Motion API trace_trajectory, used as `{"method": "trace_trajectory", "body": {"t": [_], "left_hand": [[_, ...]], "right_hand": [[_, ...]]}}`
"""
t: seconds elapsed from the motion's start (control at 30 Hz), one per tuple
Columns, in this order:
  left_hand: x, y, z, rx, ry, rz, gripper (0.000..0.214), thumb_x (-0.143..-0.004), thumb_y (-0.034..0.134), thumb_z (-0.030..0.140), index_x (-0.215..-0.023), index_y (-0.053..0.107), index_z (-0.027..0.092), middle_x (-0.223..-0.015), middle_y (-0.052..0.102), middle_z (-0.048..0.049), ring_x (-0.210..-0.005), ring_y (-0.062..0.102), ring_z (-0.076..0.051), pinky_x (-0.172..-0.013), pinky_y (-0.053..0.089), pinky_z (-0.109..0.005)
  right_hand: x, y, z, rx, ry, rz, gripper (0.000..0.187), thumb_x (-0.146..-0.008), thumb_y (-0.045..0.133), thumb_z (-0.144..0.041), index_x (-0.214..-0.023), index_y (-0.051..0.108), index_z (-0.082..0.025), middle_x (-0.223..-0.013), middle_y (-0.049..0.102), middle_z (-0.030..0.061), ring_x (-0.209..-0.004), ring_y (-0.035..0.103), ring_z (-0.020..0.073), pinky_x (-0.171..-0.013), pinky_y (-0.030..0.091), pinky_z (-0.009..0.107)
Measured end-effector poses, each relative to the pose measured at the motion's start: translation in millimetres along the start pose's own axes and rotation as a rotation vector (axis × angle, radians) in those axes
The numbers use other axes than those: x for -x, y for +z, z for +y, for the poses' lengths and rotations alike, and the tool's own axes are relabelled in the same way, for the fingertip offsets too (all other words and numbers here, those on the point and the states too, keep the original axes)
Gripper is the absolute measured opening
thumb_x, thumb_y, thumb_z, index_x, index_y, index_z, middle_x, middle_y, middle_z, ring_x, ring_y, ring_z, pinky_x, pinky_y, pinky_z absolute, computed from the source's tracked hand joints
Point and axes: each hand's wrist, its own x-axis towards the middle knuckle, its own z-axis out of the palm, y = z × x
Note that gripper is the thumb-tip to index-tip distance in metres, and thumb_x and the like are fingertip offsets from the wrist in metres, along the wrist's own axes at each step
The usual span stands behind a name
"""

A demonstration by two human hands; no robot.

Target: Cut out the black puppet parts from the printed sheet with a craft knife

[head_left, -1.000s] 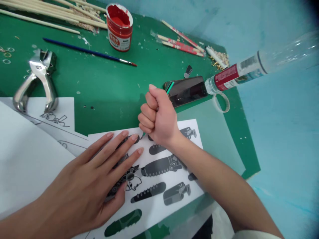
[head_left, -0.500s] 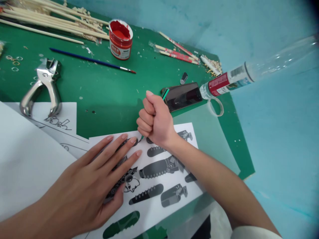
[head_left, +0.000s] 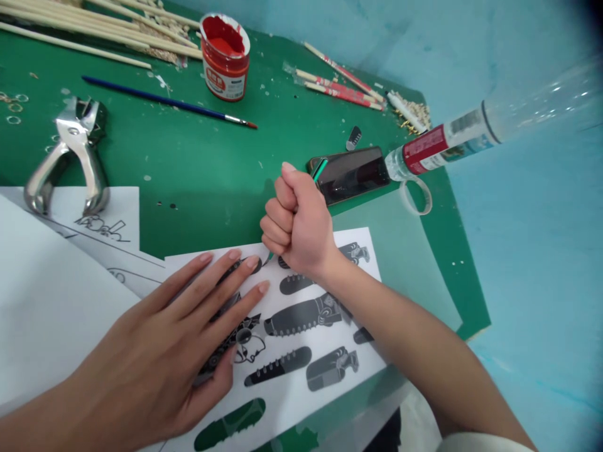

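A white sheet printed with dark figures and rounded shapes (head_left: 277, 342) lies in front of me. One shape near its lower edge is cut out, with green showing through. My left hand (head_left: 188, 326) rests flat on the sheet, fingers spread and touching the print. Beside its fingertips, my right hand (head_left: 299, 220) is closed around a slim green craft knife (head_left: 320, 169). The handle's end sticks out above the fist, and its thin tip points down at the sheet's upper edge by a dark shape. Most of the knife is hidden in the fist.
Behind the hands lie a phone (head_left: 351, 174), a plastic bottle (head_left: 443, 147) and a tape ring (head_left: 417, 196). An open red paint jar (head_left: 226, 59), a blue paintbrush (head_left: 169, 102), wooden sticks (head_left: 94, 31) and a metal hole punch (head_left: 75, 150) are further left. A translucent mat (head_left: 400, 251) lies under the sheet.
The view has shifted slightly, so the tabletop things sit a little differently. Both hands keep nearly the same place on the sheet; the knife's tip stays by the same shape.
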Motion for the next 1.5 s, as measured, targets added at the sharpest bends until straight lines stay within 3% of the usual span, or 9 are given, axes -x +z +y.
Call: {"method": "trace_trajectory", "body": {"t": [0.13,0.33,0.67,0.8,1.03,1.5], "left_hand": [[1,-1.6,-2,0.028,-0.013,-0.004,0.069,-0.095,0.060,0.044,-0.159,0.047,0.021,-0.170,0.039,-0.0067,-0.158,0.036,-0.028,-0.135,0.014,-0.041],[0,-0.8,-1,0.032,-0.015,0.002,0.069,-0.095,0.060,0.044,-0.159,0.047,0.022,-0.170,0.038,-0.0068,-0.158,0.036,-0.027,-0.134,0.015,-0.042],[1,-2.4,-3,0.050,-0.023,-0.012,0.069,-0.095,0.062,0.044,-0.158,0.049,0.023,-0.170,0.038,-0.0061,-0.158,0.036,-0.028,-0.135,0.015,-0.042],[3,-2.6,-3,0.047,-0.021,-0.012,0.069,-0.094,0.063,0.045,-0.158,0.049,0.022,-0.170,0.038,-0.0070,-0.158,0.036,-0.028,-0.135,0.013,-0.043],[2,-3.2,-2,0.055,-0.025,-0.024,0.070,-0.094,0.063,0.044,-0.159,0.048,0.022,-0.171,0.037,-0.0069,-0.158,0.036,-0.028,-0.135,0.014,-0.043],[2,-3.6,-3,0.056,-0.027,-0.017,0.070,-0.095,0.063,0.044,-0.159,0.047,0.022,-0.170,0.038,-0.0066,-0.158,0.036,-0.028,-0.135,0.014,-0.043]], "right_hand": [[0,1,0,0.008,-0.005,0.003,0.057,-0.110,0.042,-0.043,-0.060,0.021,-0.024,-0.044,0.013,-0.0110,-0.036,0.008,0.0069,-0.033,0.012,0.018],[0,0,-1,-0.010,-0.016,-0.007,0.057,-0.110,0.040,-0.040,-0.059,0.021,-0.023,-0.044,0.012,-0.0110,-0.036,0.007,0.0069,-0.031,0.013,0.017],[-7,3,-10,0.134,0.119,-0.275,0.062,-0.107,0.051,-0.050,-0.058,0.024,-0.023,-0.045,0.013,-0.0110,-0.035,0.011,0.0061,-0.032,0.015,0.017],[-10,0,-10,0.118,0.165,-0.264,0.059,-0.109,0.044,-0.049,-0.060,0.022,-0.024,-0.045,0.011,-0.0107,-0.037,0.009,0.0069,-0.032,0.015,0.017],[-10,0,-9,0.096,0.160,-0.244,0.065,-0.106,0.050,-0.058,-0.060,0.021,-0.023,-0.046,0.011,-0.0108,-0.037,0.008,0.0064,-0.032,0.013,0.017],[-11,0,-8,0.113,0.131,-0.235,0.064,-0.106,0.050,-0.058,-0.061,0.020,-0.023,-0.046,0.010,-0.0108,-0.036,0.010,0.0064,-0.034,0.013,0.018]]}}
